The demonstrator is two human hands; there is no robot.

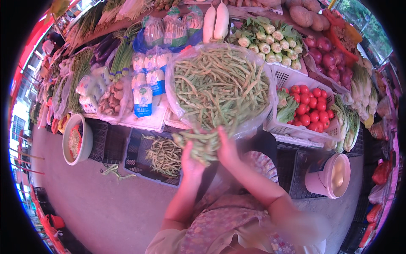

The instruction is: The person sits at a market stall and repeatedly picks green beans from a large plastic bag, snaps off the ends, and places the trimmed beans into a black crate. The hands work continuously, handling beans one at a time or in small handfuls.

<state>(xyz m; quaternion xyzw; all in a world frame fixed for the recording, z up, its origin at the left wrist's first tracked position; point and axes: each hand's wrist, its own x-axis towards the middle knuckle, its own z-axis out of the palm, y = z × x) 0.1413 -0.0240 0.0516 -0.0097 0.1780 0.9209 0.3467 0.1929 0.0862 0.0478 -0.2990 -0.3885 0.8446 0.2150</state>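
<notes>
Between my two hands is a bunch of green beans point(200, 146), slightly blurred. My left hand point(192, 162) is closed around its left side, and my right hand point(227, 149) presses on it from the right. Just beyond them a large heap of green beans point(222, 82) fills a plastic-lined round container point(171, 91); the bunch overlaps its near edge in the picture. Below and to the left, a dark crate point(131, 156) on the floor holds more beans point(165, 155), paler and loosely piled.
Tomatoes point(311, 106) and leafy greens lie in a white crate point(305, 76) at right. Packaged mushrooms point(144, 99) stand left of the bean heap. A basin point(86, 142) is at left, a pink bucket point(318, 182) at right. Stray beans point(112, 170) lie on the floor.
</notes>
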